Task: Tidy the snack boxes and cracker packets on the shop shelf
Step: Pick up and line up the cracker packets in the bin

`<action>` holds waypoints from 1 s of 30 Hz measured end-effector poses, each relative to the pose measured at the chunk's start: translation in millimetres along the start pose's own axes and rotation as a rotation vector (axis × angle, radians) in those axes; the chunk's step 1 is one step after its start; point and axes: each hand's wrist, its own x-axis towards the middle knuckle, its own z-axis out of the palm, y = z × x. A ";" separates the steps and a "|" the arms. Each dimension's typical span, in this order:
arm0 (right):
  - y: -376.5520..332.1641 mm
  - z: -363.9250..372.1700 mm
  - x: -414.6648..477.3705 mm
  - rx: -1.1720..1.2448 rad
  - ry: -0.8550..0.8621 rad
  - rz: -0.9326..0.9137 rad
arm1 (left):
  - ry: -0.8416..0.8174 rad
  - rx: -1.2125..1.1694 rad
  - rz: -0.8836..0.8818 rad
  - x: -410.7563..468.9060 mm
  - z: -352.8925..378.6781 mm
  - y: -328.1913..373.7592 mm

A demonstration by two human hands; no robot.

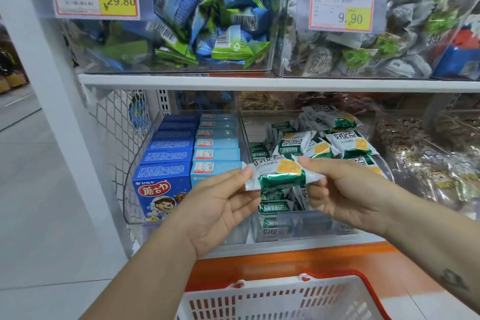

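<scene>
I hold one green cracker packet (283, 175) between both hands, just above the front of the clear bin (244, 130). My left hand (220, 205) pinches its left end and my right hand (345, 189) grips its right end, though the fingers under the wrapper are hidden. The snack boxes (166, 153) in the next bin already stand in two neat rows, so that part looks done. The crackers are not: a few front packets (275, 206) stand in order, but the pile (345, 141) behind lies jumbled. I judge most of that bin is left. A white basket (272, 288) sits below my arms, and the upper shelf (259, 83) hangs low over the pile, cramping my reach.
</scene>
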 end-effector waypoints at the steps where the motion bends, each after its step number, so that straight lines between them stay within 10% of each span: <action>1: 0.0 -3.0 -0.1 -0.140 0.004 -0.070 | 0.000 0.081 0.041 0.5 -1.5 -0.1; 6: -3.7 -7.7 -5.5 -0.380 -0.028 -0.281 | 0.085 0.517 0.301 1.9 -7.0 2.1; 30: 19.1 -17.5 0.0 -0.438 0.070 -0.559 | 0.093 0.721 0.584 1.6 -7.3 -1.4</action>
